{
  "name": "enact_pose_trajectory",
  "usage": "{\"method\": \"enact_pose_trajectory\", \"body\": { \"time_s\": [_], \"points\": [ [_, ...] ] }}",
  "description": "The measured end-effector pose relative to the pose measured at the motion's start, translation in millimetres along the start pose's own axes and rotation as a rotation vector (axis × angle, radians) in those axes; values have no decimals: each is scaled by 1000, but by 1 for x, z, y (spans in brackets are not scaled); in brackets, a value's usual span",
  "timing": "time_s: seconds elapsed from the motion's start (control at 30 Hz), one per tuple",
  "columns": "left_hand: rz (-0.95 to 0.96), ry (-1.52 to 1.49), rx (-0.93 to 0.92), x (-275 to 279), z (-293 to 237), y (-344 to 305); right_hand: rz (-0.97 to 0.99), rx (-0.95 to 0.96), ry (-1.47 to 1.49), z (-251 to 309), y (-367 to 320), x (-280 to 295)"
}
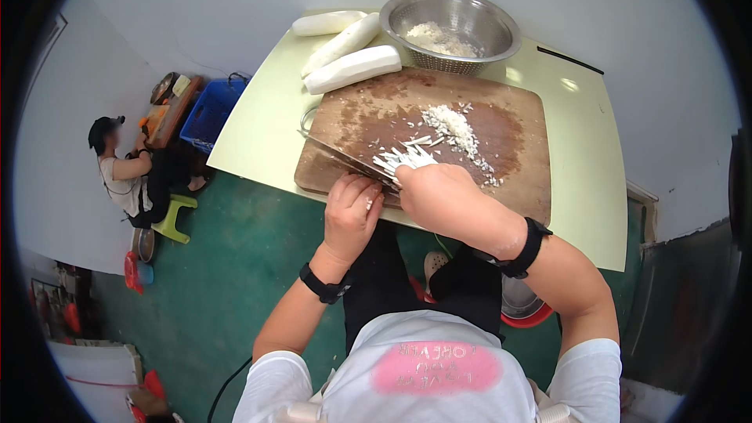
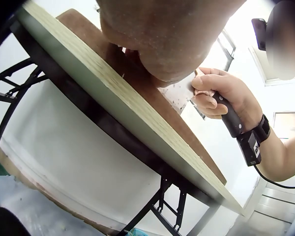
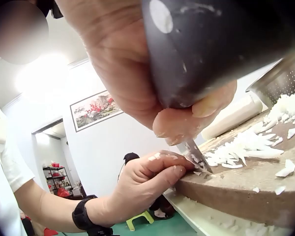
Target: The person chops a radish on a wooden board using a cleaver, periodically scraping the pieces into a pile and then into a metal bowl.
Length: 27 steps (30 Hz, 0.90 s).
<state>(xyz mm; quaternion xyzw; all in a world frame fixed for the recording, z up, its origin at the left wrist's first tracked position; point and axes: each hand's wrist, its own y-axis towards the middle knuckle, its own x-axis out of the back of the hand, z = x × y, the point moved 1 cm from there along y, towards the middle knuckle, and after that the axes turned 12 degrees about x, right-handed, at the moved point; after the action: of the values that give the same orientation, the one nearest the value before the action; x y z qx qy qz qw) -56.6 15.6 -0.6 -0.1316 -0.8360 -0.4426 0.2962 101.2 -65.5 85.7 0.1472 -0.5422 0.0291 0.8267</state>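
Note:
My right hand (image 1: 442,196) grips the black handle (image 3: 187,59) of a kitchen knife (image 1: 348,158), whose broad blade (image 2: 179,94) stands on edge near the front rim of a wooden cutting board (image 1: 509,121). Close against the other side of the blade is my left hand (image 1: 352,210), fingers curled at the board's near edge, white bits on its knuckles; I cannot tell what lies beneath them. White radish strips (image 3: 246,150) lie beside the blade under my right hand. Farther back on the board is a heap of finely chopped white pieces (image 1: 453,127).
Three peeled white radishes (image 1: 352,68) lie behind the board on the pale yellow table (image 1: 258,125). A perforated metal basin (image 1: 497,43) holding chopped white pieces stands behind the board. Left of the table, a person (image 1: 129,172) sits near a blue crate (image 1: 211,113).

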Motion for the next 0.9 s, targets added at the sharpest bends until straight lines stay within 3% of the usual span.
{"method": "enact_pose_trajectory", "body": {
  "time_s": [0.53,0.67,0.73,0.9],
  "points": [
    [12,-17,18,-1,0,-1,40,-16,52,2,-2,3],
    [55,12,14,4,-5,8,-45,-22,54,-8,-7,2],
    [117,7,-44,8,-14,21,-47,-153,16,-9,-18,20],
    [145,79,-100,-9,-22,74,-193,-212,-27,-25,-52,56]
  ]
}}
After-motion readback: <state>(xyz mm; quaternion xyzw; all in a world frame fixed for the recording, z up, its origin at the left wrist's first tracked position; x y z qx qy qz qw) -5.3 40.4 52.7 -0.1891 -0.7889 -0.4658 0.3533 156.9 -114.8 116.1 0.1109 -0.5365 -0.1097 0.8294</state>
